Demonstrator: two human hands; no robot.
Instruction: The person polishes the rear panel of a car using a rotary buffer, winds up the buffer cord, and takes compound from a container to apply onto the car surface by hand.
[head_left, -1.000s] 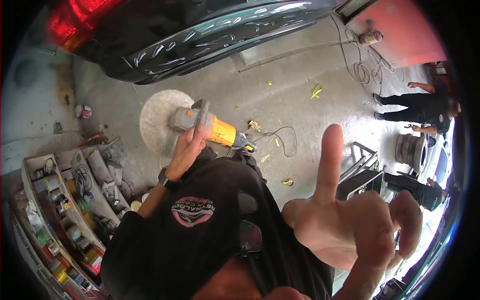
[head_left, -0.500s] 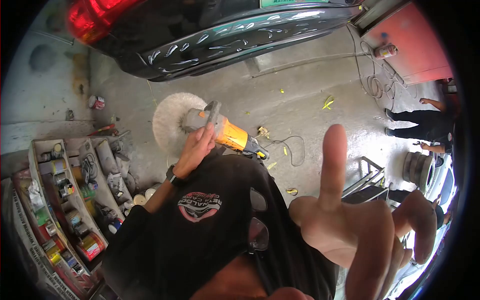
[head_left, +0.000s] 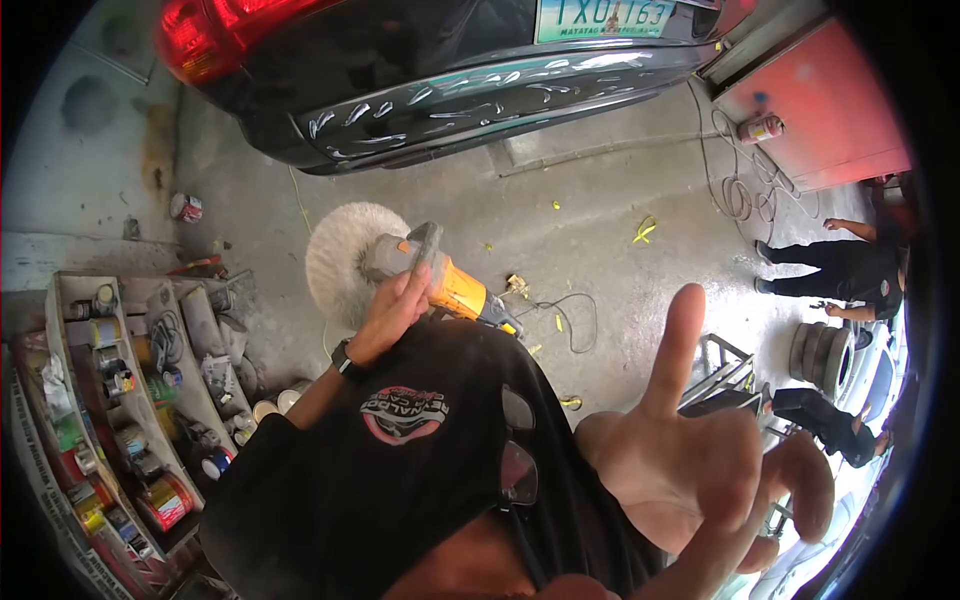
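A yellow-and-grey polisher [head_left: 458, 291] with a large round fluffy pad [head_left: 345, 255] is held in front of my body, over the floor. My left hand [head_left: 396, 308], with a watch on the wrist, grips it by the grey front handle. Close to the camera at the lower right is my right hand [head_left: 700, 455], palm partly showing, with one finger stretched out and the others bent and spread. Nothing is in it. White smears of compound mark the dark car's rear bumper [head_left: 440, 105] beyond the pad.
Shelves of cans [head_left: 130, 400] stand at left. A red can [head_left: 186, 208] sits by the wall. Coiled cable [head_left: 735, 195] and a fire extinguisher [head_left: 761, 128] lie near a red panel. Two people [head_left: 840, 270] are at right, near stacked tires [head_left: 820, 355] and a metal frame [head_left: 725, 370].
The view has tilted up, showing more of the car and its plate. My right hand's stretched finger has tilted and lowered slightly. My left hand still grips the polisher.
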